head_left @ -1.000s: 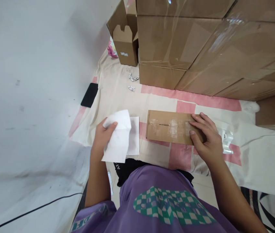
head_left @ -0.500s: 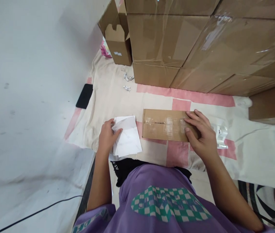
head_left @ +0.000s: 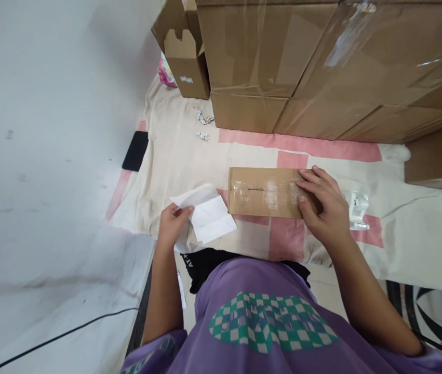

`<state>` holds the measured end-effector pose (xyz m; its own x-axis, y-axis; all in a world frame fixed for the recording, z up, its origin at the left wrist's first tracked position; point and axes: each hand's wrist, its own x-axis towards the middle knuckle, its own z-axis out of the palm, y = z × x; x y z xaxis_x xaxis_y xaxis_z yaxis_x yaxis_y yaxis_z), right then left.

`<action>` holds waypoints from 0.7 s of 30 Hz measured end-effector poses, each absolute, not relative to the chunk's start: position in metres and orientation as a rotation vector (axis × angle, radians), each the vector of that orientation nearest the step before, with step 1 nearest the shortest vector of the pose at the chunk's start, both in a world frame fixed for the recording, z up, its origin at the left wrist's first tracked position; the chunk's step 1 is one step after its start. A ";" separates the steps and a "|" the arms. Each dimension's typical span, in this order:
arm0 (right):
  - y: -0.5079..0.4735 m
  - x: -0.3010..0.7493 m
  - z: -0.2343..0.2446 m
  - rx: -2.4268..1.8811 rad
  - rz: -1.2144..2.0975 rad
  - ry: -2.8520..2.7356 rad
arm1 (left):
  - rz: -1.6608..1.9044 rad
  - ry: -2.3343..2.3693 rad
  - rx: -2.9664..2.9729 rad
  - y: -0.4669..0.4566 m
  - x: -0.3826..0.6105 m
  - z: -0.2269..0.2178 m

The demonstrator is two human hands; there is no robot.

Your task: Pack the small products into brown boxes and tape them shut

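Note:
A small flat cardboard box [head_left: 263, 192], taped on top, lies on a cream and pink cloth [head_left: 189, 150] in front of me. My right hand [head_left: 324, 208] rests on the box's right end, fingers stretched flat over it. My left hand [head_left: 174, 226] pinches the left edge of white paper sheets [head_left: 209, 215] lying just left of the box; the top sheet is lifted and partly folded.
Large taped cardboard cartons [head_left: 322, 62] are stacked behind the box. A small open carton [head_left: 184, 62] stands at the back left. A black phone [head_left: 135, 150] lies at the cloth's left edge. Crumpled foil bits [head_left: 204, 127] and a clear plastic piece [head_left: 355, 210] lie nearby. A cable [head_left: 49, 340] crosses the floor.
My left hand brought the raised white sheet down onto the cloth and now holds it lower, by its left edge. My right hand has stayed on the box.

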<state>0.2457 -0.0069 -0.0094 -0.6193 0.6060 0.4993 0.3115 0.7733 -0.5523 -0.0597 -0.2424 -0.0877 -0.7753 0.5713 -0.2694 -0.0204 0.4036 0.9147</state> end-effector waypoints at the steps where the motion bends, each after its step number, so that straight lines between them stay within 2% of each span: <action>1: -0.006 0.246 -0.010 -0.668 0.519 -2.277 | 1.408 2.088 0.459 -0.244 -0.060 -0.088; 7: -0.026 0.238 0.000 -0.772 0.329 -2.160 | 1.598 2.061 0.453 -0.256 -0.054 -0.080; 10: -0.062 0.229 0.014 -0.636 0.317 -2.124 | 1.743 2.055 0.409 -0.261 -0.044 -0.068; 12: -0.092 0.220 0.019 -0.435 0.513 -2.135 | 1.842 1.985 0.331 -0.263 -0.036 -0.057; 14: -0.118 0.207 0.018 -0.371 0.857 -2.165 | 1.902 1.874 0.230 -0.262 -0.028 -0.047; 18: -0.141 0.175 0.002 -0.676 1.593 -2.201 | 1.854 1.747 0.093 -0.260 -0.017 -0.037; 21: -0.142 0.157 -0.017 -0.733 1.808 -2.148 | 1.780 1.779 0.123 -0.265 -0.010 -0.039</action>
